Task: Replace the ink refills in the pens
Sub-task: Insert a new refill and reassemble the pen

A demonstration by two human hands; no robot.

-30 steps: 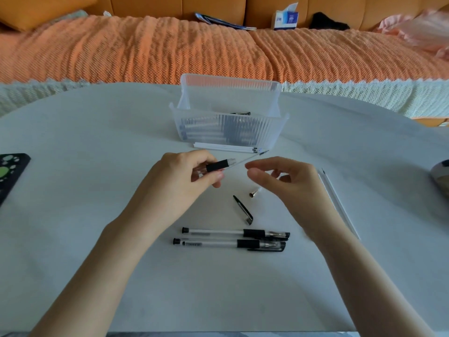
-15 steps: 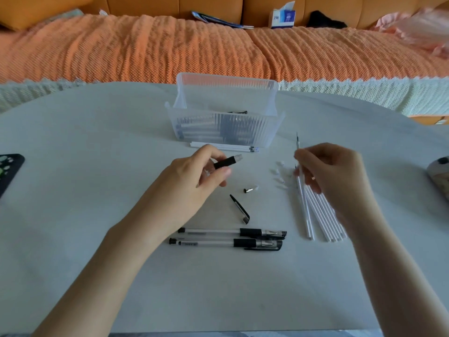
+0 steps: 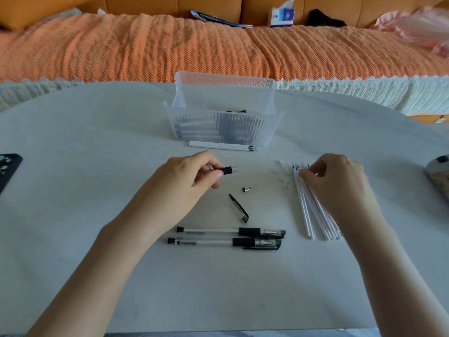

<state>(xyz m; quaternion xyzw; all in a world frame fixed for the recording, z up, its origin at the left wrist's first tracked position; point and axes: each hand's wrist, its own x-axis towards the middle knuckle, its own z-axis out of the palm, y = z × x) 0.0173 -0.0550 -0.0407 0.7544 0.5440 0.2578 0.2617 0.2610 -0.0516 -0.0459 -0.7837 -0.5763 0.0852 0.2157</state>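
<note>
Progress, my guess: 2 clear-barrelled gel pens w/ black grips and caps lie assembled side by side near me on the pale grey table. Prob. done, though I can't see the ink inside to be sure.

3rd pen is mid-swap. Its small silver metal nose cone and long black clip cap lie loose on the table betw. my hands, apart from each other. Left to do on this one: new refill in, cone back on, cap on.

Then there's the clear ribbed plastic box farther back, w/ more dark pens showing through its wall. Count unclear, so likely plenty left. A few thin white sticks lie flat right against the box's front; used or new, can't tell.

Hands: my left hand has thumb and fingers pinching the clear pen barrel w/ black rubber grip, front end pointing right. No refill visibly sticking out of it.

My right hand is down on the fan of thin white ink refills at the right, fingers curled onto their tip ends. Can't tell if it's pinching one or only touching the bunch. Tiny clear tip protectors are scattered just left of the refill tips.
</note>
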